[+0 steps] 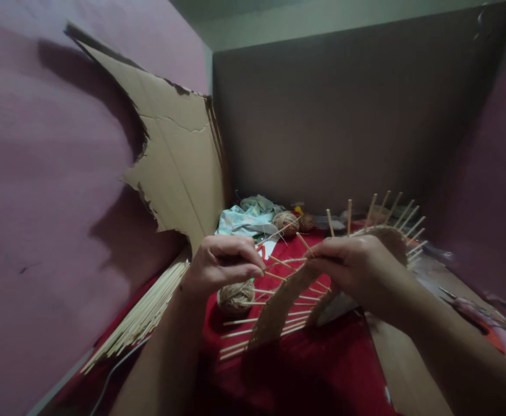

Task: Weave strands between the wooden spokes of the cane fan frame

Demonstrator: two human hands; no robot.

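A round woven twine piece (pixel 274 315), with thin wooden sticks poking out along its edges, is held up in front of me. My right hand (pixel 354 263) is closed on its upper rim, thumb and fingers round the band beside a stick. At the left, my left hand (pixel 231 266) pinches a strand of twine (pixel 287 263) that runs across to the rim near my right fingers. A ball of twine (pixel 235 297) lies just below my left hand. The far side of the woven piece is partly hidden behind my right hand.
A red cloth (pixel 322 370) lies underneath. Bundled sticks (pixel 144 309) rest by the left wall, below a torn cardboard sheet (pixel 179 156). Behind are a pale blue cloth (pixel 244 219) and another twine ball (pixel 286 222). Orange-handled scissors (pixel 491 338) lie at the right.
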